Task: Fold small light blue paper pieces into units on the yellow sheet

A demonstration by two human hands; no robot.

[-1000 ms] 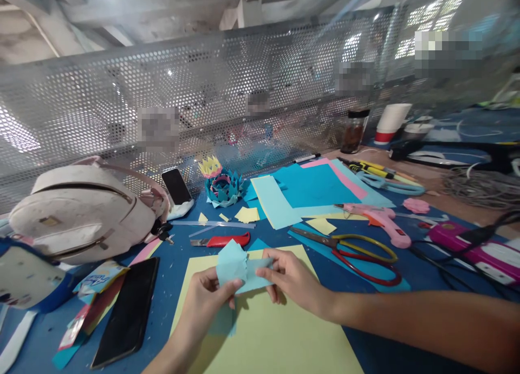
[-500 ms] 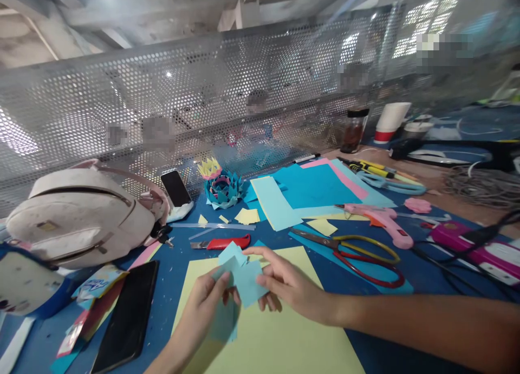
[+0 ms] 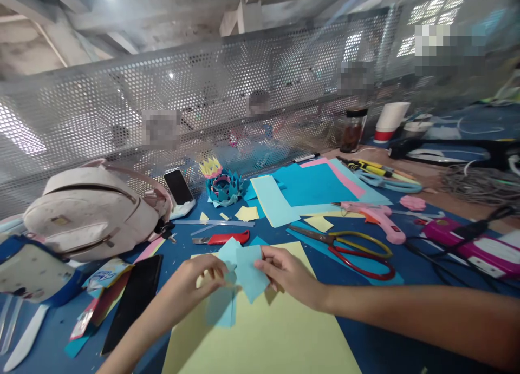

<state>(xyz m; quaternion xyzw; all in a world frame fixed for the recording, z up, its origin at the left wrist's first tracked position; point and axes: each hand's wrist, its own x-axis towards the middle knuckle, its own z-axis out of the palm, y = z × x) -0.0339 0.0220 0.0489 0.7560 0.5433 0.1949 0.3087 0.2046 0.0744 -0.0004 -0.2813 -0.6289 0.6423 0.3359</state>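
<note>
A light blue, flat, four-sided paper piece point(image 3: 252, 274) is held above the pale yellow, large paper sheet point(image 3: 268, 336), near its far edge. Its colour is even and its surface looks smooth, without any drawing that I can see. The edges appear straight, and one corner points down, toward the person, so the piece looks turned a little, like a tilted square. The right hand point(image 3: 278, 268) is closed narrowly on its right side, with the thumb lying on the face which we see and the other fingers partly behind it.

Just to the left are some light blue, small paper pieces point(image 3: 228, 250), which seem to overlap; their number I cannot tell. The left hand point(image 3: 205, 276) is beside them, with bent fingers, and I cannot tell whether it grips them or only touches them. Below, on the yellow sheet, lies a light blue, rectangular paper strip point(image 3: 221, 309), partly in shadow. Beyond the sheet, a red-handled cutter knife point(image 3: 228, 237) rests on the blue counter point(image 3: 365, 341).
</note>
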